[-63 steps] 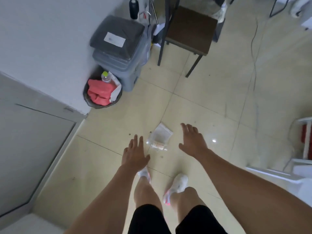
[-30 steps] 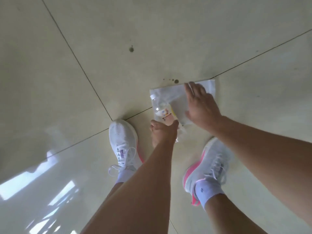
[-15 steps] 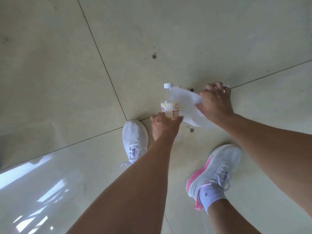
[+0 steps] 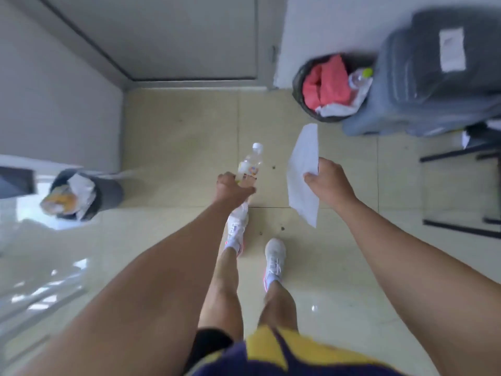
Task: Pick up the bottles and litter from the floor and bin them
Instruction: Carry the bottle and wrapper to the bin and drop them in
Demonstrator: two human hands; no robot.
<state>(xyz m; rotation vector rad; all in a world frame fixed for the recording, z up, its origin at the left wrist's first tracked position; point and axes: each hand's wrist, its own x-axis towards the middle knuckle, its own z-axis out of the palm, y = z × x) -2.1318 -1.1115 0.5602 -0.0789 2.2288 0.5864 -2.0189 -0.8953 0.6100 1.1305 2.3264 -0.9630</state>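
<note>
My left hand (image 4: 232,189) grips a small clear plastic bottle (image 4: 250,163) with a white cap, held up above the floor with the cap pointing away from me. My right hand (image 4: 326,183) pinches a flat white plastic bag (image 4: 303,175) that hangs from its fingers. A round black bin (image 4: 307,69) stands against the wall ahead to the right, stuffed with red cloth, white paper and a bottle. A second dark bin (image 4: 108,191) holding bags and wrappers stands to the left.
A grey lidded crate stack (image 4: 439,77) sits right of the black bin. A black-framed chair (image 4: 461,191) is at the far right. A closed door (image 4: 162,36) and wall lie ahead. My feet stand on pale floor tiles (image 4: 176,147).
I have stood up from the crouch. Both hands lifted the bottle and the white bag off the floor, and the view now takes in the bins and the door.
</note>
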